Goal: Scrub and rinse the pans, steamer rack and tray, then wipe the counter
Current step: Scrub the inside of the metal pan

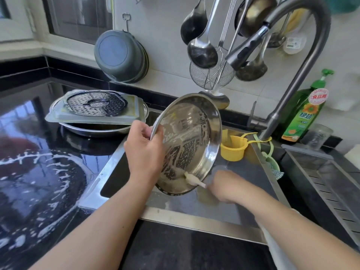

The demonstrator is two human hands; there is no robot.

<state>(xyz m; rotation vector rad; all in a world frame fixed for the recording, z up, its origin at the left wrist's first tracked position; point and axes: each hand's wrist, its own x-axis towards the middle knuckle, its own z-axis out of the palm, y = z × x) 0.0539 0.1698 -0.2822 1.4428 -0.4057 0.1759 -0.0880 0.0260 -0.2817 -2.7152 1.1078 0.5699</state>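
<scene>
1. One pan (191, 141) is tipped up over the sink (229, 217), prob. so soapy water runs down into it.
2. Left hand (145, 151) grips the pan's top rim to keep it tilted.
3. Right hand (227, 187), low by the pan's bottom edge, is blurry; can't tell if it's curled or flat. A small white thing (193, 180) pokes out there, maybe a scrubber.
4. Steamer rack (96, 103) and tray (89, 117) sit stacked on another pan (93, 129), left of the sink, waiting their turn.
5. Counter (37, 172) left of the sink has white suds, so wiping comes last.

Pan: round shallow stainless-steel pan (191, 141), streaked with white suds, tilted steeply over the sink.
Rack: round perforated metal steamer rack (96, 103), flat on the tray.
Tray: pale rectangular tray (58, 117), across a second steel pan (93, 129) on wet black bench (35, 133).
</scene>
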